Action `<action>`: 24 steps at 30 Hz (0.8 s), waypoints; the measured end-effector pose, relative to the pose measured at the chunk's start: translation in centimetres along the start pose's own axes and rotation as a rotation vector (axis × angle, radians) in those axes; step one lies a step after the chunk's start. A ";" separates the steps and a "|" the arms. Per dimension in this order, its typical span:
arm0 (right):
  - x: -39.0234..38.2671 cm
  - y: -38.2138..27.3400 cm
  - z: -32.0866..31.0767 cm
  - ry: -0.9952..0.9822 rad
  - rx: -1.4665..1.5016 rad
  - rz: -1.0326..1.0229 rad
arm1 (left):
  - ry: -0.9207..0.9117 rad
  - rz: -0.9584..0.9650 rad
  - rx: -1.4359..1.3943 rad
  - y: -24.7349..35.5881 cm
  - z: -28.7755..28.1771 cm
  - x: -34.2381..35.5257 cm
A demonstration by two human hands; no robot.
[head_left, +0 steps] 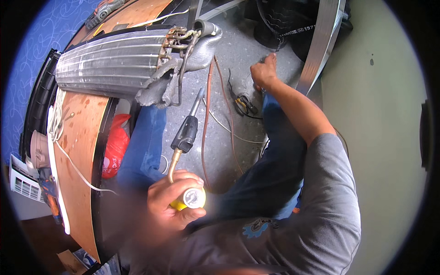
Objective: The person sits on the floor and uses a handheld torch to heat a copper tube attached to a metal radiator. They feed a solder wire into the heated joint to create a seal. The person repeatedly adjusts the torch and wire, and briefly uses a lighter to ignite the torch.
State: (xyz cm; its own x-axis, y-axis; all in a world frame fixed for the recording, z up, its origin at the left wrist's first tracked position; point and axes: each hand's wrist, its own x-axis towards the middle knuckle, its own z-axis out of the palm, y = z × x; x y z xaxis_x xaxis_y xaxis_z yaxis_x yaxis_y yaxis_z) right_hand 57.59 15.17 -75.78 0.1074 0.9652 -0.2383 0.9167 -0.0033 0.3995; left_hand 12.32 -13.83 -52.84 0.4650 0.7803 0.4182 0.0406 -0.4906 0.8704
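Blowtorch: I am seeing it in the person's left grip, its black body and metal nozzle pointing forward, away from the holding fingers.
Yellow canister: it is sitting inside that same grip, turning its pale round end up toward my camera.
Left hand: it is curling firmly around the canister, thumb and fingers wrapping opposite sides.
Right hand: it is reaching well ahead and to the right of the left one, its fingers folding inward; I am not managing to tell whether they are gripping anything.
Reddish tubes: they are running along the floor, ahead and slightly right of the left hand.
Finned metal coil: it is lying ahead and left of the left hand, with bent pipes and grey foam crowding its nearer end.
Yellow-and-black tool: it is resting on the floor, just nearer than the right hand.
Black bag: it is standing beyond the right hand.
Wooden board: it is stretching along the left hand's left side.
Red bag: it is slumping between board and leg, ahead-left of the left hand.
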 end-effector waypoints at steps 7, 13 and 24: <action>2.3 -1.1 6.2 0.133 0.423 -0.053 | 0.015 -0.027 -0.034 0.0 0.4 0.1; -0.9 6.8 -1.1 0.053 0.820 0.186 | 0.038 -0.030 -0.064 -0.9 0.7 -0.1; -41.3 -11.9 -11.0 0.076 2.355 0.214 | 0.204 -0.173 -0.302 -0.1 4.3 0.5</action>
State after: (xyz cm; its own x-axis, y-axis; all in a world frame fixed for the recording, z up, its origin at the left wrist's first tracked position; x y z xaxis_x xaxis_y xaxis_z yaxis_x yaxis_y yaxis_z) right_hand 38.02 -21.78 -60.91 0.2651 0.9150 -0.3040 -0.3836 -0.1891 -0.9039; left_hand 16.40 -15.08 -53.79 0.2881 0.9171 0.2754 -0.1728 -0.2331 0.9570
